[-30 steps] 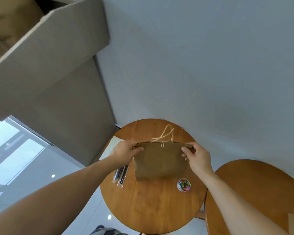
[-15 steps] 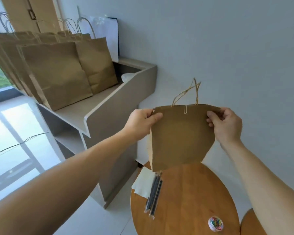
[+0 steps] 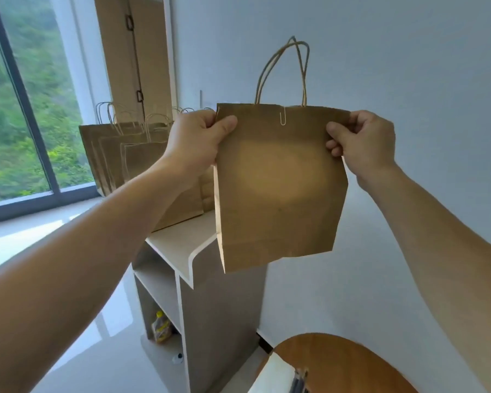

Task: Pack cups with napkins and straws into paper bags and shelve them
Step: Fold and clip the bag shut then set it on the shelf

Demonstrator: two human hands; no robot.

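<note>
The paper bag (image 3: pixel 278 188) is held aloft and upright, long axis running 12 to 6 o'clock, handles (image 3: pixel 281 72) uppermost, with a paper clip (image 3: pixel 282 119) fixed at the mouth. The left hand (image 3: pixel 196 140) is clamped on the top corner at 9 o'clock and the right hand (image 3: pixel 363 143) on the corner at 3 o'clock, fingers (image 3: pixel 336 148) curled onto the paper. The bare shelf top (image 3: pixel 182 239) is seen at 8 o'clock from the bag's lower edge, beside the shelved bags (image 3: pixel 111 160). The left hand is judged nearer the shelf. The desk (image 3: pixel 338 361) lies at 6 o'clock, well below.
</note>
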